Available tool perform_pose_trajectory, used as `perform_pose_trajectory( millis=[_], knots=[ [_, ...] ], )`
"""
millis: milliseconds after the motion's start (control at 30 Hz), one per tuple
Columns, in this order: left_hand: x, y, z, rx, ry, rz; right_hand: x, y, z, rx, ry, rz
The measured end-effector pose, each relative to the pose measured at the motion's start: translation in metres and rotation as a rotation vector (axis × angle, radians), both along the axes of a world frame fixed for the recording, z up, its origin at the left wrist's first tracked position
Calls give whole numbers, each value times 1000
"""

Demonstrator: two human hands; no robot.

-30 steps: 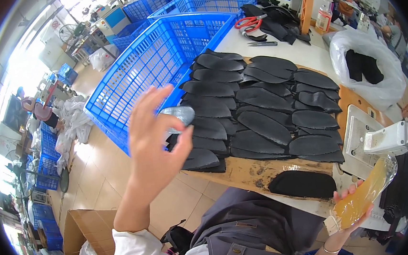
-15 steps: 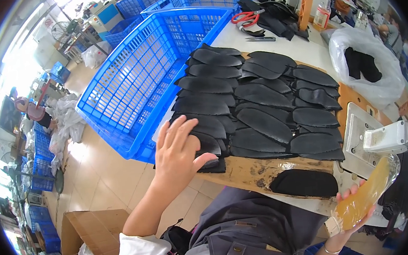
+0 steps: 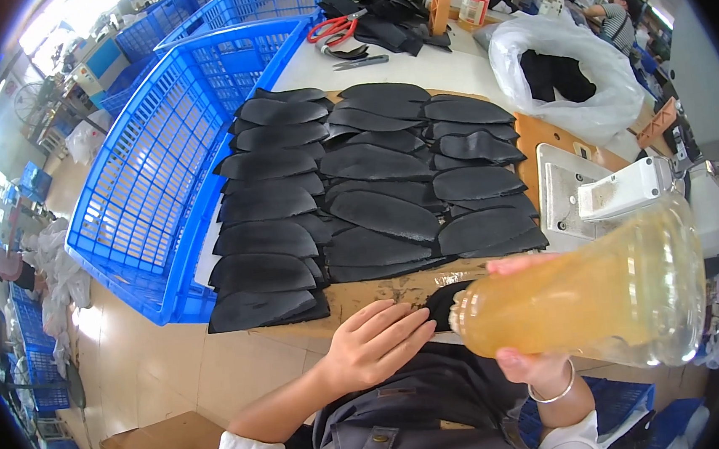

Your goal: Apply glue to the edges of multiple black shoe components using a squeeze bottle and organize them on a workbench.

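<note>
My right hand point(image 3: 538, 369) is wrapped round a large clear plastic bottle point(image 3: 588, 287) of amber liquid. The bottle lies tilted, its narrow ribbed end pointing left over the board's front edge. Beneath that end, a single black curved piece point(image 3: 442, 307) is partly covered by the bottle. Beside it is my left hand point(image 3: 377, 345), fingers stretched out and fingertips close to the piece; whether they touch it I cannot tell. Beyond both hands, overlapping black curved pieces point(image 3: 384, 210) fill the brown board point(image 3: 365, 292) in three columns.
A blue plastic crate point(image 3: 141, 191) stands left of the board. Toward the back are red-handled scissors point(image 3: 332, 31), small snips point(image 3: 361, 61) and black scraps point(image 3: 386, 21). On the right are a white machine arm point(image 3: 623, 191) and a white plastic bag point(image 3: 616, 103) holding black material.
The bottle in my right hand has come up and left over the board's front edge. My left hand has left the left column of pieces and moved to the single front piece.
</note>
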State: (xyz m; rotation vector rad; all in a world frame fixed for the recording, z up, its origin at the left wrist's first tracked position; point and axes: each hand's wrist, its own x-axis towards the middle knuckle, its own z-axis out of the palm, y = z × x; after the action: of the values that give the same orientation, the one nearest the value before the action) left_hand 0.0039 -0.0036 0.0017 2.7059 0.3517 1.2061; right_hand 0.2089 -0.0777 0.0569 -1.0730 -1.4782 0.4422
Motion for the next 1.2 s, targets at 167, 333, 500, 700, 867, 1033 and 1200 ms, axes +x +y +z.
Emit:
perform_pose_trajectory(
  millis=[167, 333, 500, 700, 867, 1033, 1200],
  knots=[
    [-2, 2, -3, 29, -45, 15, -11, 12, 19, -139, -314, 55],
    [1, 3, 3, 16, -51, -17, -21, 7, 57, -280, -424, -136],
    [2, 1, -9, 68, -65, 39, 18, -6, 8, -54, -474, -305],
    [2, 1, -6, 60, -85, 44, 47, -52, -2, 40, -220, -718],
    [5, 3, -8, 37, -106, 29, 28, -53, 10, 136, 124, -529],
    [0, 2, -1, 8, -60, 42, -10, -18, -3, -52, 59, -99],
    [12, 0, 9, 20, -75, 21, 5, -23, -18, -224, 148, 32]
  ],
)
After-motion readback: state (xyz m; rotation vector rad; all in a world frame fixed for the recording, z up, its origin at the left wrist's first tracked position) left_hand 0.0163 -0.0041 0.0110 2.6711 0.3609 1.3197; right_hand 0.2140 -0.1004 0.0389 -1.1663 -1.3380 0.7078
